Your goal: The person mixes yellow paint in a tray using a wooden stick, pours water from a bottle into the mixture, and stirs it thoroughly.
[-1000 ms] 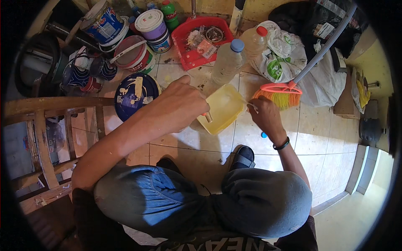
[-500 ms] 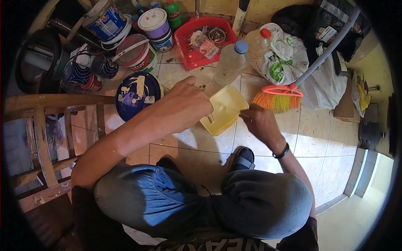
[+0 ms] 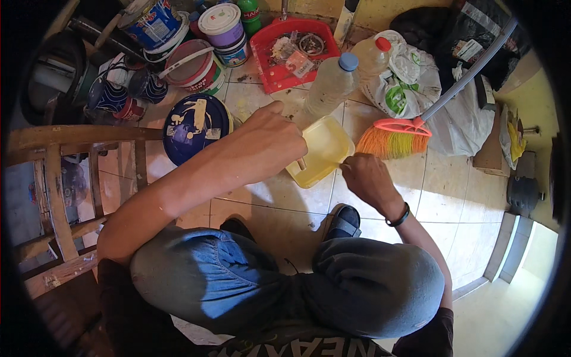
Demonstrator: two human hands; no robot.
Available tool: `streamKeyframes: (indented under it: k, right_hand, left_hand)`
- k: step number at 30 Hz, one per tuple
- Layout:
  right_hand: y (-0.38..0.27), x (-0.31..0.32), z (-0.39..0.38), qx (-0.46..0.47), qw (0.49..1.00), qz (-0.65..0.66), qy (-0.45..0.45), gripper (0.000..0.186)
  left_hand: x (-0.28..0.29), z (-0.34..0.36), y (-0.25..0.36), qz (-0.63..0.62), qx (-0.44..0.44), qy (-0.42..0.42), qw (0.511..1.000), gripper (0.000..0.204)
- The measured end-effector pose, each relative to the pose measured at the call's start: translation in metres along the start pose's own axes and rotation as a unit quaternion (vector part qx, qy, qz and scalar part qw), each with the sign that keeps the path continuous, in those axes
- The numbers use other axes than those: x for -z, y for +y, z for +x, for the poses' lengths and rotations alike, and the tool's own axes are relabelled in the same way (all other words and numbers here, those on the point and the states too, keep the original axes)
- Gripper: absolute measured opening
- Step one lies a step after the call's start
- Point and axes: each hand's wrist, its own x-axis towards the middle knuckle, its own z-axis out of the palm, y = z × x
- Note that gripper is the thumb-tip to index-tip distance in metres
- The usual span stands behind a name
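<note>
A shallow yellow plastic tub (image 3: 324, 152) with rounded corners is tilted between my hands, its inside facing me. My left hand (image 3: 272, 143) is closed at its left rim, thumb side up. A short brown tip, a finger or the end of something, shows over the inner left wall; I cannot tell which. My right hand (image 3: 372, 181) pinches the tub's right edge with thumb and fingers, and a dark band circles that wrist. Just beyond the tub stands a clear plastic bottle (image 3: 329, 89) with a blue cap.
A red dustpan (image 3: 270, 74) holding debris lies ahead. An orange-and-yellow broom (image 3: 398, 140), a red-capped bottle (image 3: 372, 62) and white bags (image 3: 404, 83) are at right. Paint buckets (image 3: 193, 68), a dark-blue lid (image 3: 190, 143) and a wooden rack (image 3: 77, 140) occupy the left.
The tub has shifted slightly up and right in the view, and its tilt differs a little. Both hands keep their places on it. The whole view has moved slightly.
</note>
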Motion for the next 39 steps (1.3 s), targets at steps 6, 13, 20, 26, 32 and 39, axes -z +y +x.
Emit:
streamKeyframes:
  k: [6, 13, 20, 26, 32, 39]
  right_hand:
    - [-0.029, -0.002, -0.004, -0.056, 0.985, 0.161, -0.028, 0.018]
    - [0.015, -0.010, 0.003, -0.007, 0.997, 0.071, -0.015, 0.017]
    - [0.044, 0.021, 0.025, -0.003, 0.997, -0.060, 0.046, 0.015]
    - [0.035, 0.015, 0.021, 0.064, 0.993, -0.072, 0.061, 0.016]
    - [0.025, 0.000, -0.008, 0.031, 0.997, -0.048, 0.041, 0.016]
    - [-0.014, -0.014, -0.019, -0.022, 0.996, 0.086, 0.003, 0.019]
  left_hand:
    - [0.002, -0.001, 0.000, -0.006, -0.002, 0.007, 1.000, 0.017]
    - [0.004, -0.003, 0.002, -0.035, 0.004, 0.004, 0.999, 0.022]
    - [0.004, -0.002, 0.002, -0.014, 0.008, 0.001, 1.000, 0.023]
    - [-0.003, -0.002, 0.000, -0.024, -0.004, 0.024, 0.999, 0.019]
    - [0.001, 0.000, 0.001, -0.010, -0.003, 0.002, 1.000, 0.017]
    - [-0.001, 0.000, 0.000, 0.002, -0.004, 0.001, 1.000, 0.017]
